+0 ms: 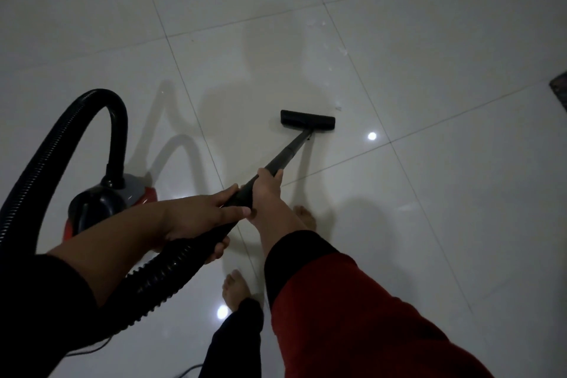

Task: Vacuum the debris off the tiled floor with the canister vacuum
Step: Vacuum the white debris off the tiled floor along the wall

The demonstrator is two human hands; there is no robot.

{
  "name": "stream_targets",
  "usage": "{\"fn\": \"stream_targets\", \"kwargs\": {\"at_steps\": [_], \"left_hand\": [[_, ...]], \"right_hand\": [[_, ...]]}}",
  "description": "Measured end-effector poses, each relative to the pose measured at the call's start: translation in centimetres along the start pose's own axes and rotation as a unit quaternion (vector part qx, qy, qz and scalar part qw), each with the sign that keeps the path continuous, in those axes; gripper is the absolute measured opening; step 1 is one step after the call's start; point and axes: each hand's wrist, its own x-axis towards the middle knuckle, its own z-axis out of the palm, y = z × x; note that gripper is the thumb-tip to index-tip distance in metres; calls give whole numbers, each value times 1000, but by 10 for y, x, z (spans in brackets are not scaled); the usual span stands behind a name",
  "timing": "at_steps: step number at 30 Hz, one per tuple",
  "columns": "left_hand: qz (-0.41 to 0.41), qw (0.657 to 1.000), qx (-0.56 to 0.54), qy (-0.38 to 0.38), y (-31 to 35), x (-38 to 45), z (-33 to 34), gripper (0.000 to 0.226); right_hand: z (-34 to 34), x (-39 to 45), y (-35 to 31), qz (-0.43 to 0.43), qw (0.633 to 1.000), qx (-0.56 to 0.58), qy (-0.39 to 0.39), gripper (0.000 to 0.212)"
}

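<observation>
A red and black canister vacuum [101,202] stands on the glossy white tiled floor [429,193] at my left. Its ribbed black hose [55,144] arcs up from the canister and comes round to the handle. My left hand [196,218] is shut on the hose handle. My right hand [268,190] grips the dark wand [291,150] further down. The flat black floor head [307,120] rests on the tile ahead of me. Small pale bits of debris [337,108] lie just beyond its right end, and more debris [342,51] is scattered further away.
My bare feet [236,288] stand on the tile below the hands, one further forward [306,218]. A dark mat's edge [560,89] shows at the right border. A thin cord [184,373] lies on the floor at the bottom. Ceiling lights reflect as bright spots.
</observation>
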Motion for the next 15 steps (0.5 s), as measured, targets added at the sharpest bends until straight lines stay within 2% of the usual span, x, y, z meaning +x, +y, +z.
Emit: {"fn": "stream_targets", "kwargs": {"at_steps": [6, 15], "left_hand": [[-11, 999, 46, 4, -17, -14, 8, 73], [-35, 998, 45, -1, -32, 0, 20, 77]], "right_hand": [[-5, -12, 28, 22, 998, 52, 6, 59], [-25, -4, 51, 33, 998, 54, 7, 57]]}}
